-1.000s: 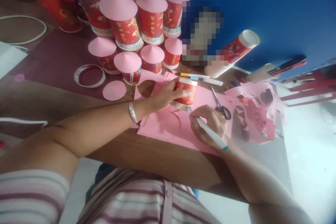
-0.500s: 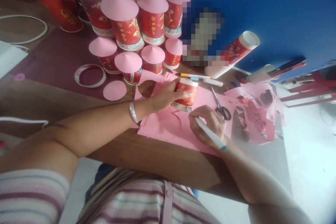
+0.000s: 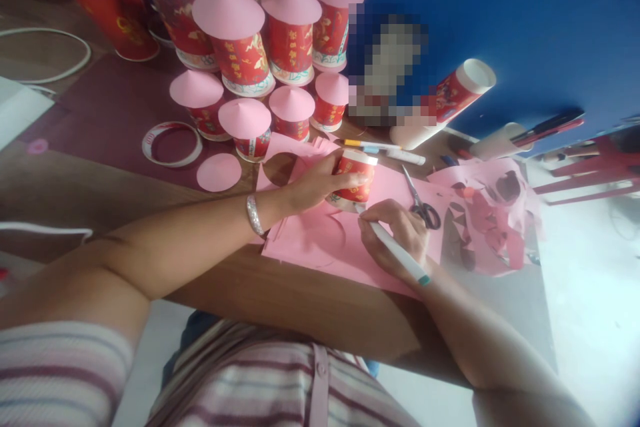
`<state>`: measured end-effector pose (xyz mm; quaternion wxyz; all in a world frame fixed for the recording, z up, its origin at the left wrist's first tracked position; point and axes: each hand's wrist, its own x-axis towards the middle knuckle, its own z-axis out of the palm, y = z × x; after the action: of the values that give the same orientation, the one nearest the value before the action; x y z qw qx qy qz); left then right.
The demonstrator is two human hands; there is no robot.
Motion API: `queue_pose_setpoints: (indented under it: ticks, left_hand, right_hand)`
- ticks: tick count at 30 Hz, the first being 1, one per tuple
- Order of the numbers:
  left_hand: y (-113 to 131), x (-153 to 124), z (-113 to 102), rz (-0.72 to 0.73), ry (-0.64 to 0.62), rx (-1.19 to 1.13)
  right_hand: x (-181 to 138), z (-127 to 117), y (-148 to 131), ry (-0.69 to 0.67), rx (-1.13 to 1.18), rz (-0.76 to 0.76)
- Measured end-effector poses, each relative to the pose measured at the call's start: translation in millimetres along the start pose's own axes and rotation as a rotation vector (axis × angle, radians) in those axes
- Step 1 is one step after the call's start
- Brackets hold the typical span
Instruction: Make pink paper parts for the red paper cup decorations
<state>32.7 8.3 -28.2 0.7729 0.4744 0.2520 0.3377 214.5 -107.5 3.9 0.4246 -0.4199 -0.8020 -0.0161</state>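
Note:
My left hand [image 3: 320,183] is wrapped round a red paper tube [image 3: 356,167] with gold marks and a patterned white band at its lower edge. Between the fingers of my right hand [image 3: 397,237] is a white marker pen [image 3: 400,252] with a green end. Its tip meets or nearly meets the tube's white band; the exact contact is too small to tell. Pink paper sheets [image 3: 305,240] lie under both hands, with faint curved lines on them. Just beyond my right hand rest dark-handled scissors [image 3: 424,210].
Several red tubes with pink cone tops [image 3: 230,13] stand at the back left. Near them lie a paper ring [image 3: 173,161] and a pink disc [image 3: 219,172]. Markers [image 3: 373,145] lie behind the tube, pink scraps [image 3: 500,227] at right, and a tall red tube [image 3: 463,90] leans at the back.

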Motion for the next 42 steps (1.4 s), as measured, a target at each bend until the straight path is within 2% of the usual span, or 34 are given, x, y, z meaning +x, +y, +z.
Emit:
queue_pose_setpoints:
  ticks: [7, 42]
  left_hand:
    - [-0.4, 1.1, 0.1, 0.014, -0.007, 0.002]
    - [0.8, 0.6, -0.7, 0.003, -0.012, 0.008]
  right_hand:
    - [1.8, 1.1, 1.9, 0.015, -0.061, -0.029]
    - [-0.1, 2.1, 0.4, 0.004, -0.024, -0.025]
